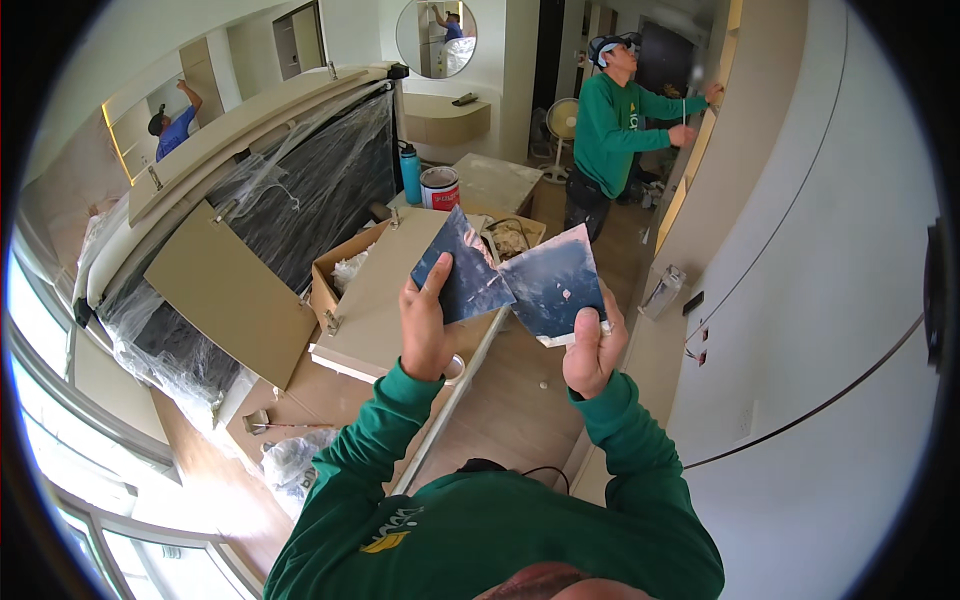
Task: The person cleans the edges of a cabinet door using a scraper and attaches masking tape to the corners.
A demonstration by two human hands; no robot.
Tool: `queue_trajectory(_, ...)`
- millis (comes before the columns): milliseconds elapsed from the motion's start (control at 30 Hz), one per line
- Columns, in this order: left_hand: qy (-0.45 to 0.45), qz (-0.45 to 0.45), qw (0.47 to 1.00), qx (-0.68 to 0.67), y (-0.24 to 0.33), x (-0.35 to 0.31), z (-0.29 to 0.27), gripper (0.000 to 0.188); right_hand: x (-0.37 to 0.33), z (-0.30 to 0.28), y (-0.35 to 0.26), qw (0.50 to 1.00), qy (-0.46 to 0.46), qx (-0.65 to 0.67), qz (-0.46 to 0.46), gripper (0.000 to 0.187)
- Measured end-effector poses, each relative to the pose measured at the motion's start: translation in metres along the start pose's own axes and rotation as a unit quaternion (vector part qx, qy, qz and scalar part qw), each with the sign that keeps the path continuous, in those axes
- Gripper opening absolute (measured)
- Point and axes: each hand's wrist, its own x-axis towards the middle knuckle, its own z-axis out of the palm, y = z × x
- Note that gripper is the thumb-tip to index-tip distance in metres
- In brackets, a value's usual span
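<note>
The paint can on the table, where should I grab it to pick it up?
Grab the paint can around its round side wall, coming from the near, open side. It stands upright, so the sides are easy to wrap fingers around. A blue bottle stands close on its left, so that side is crowded. Whether it has a handle cannot be told.

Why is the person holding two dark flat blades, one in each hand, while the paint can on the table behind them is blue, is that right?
Not quite. The head view shows the left hand and right hand each holding a dark flat blade, but the paint can is white with a red label. The blue thing beside it is a bottle.
</note>
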Motion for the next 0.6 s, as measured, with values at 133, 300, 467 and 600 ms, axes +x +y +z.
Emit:
queue_trajectory(133, -0.010, 0.003, 1.000, -0.006, -0.003, 0.009, -0.003, 0.033, 0.005, 0.004, -0.004, 1.000, -0.007, -0.019, 0.004, 0.046)
queue_trajectory(300, -0.029, 0.012, 0.999, -0.005, -0.011, 0.015, 0.002, 0.030, 0.011, -0.001, -0.011, 0.998, -0.016, -0.065, -0.003, 0.040)
queue_trajectory(467, -0.032, 0.022, 0.999, 0.001, -0.017, 0.012, 0.015, 0.028, 0.018, -0.008, -0.023, 0.995, -0.017, -0.095, 0.006, 0.037)
queue_trajectory(600, -0.027, 0.039, 0.999, 0.020, -0.026, 0.008, 0.022, 0.027, 0.020, -0.014, -0.027, 0.992, -0.018, -0.122, 0.009, 0.036)
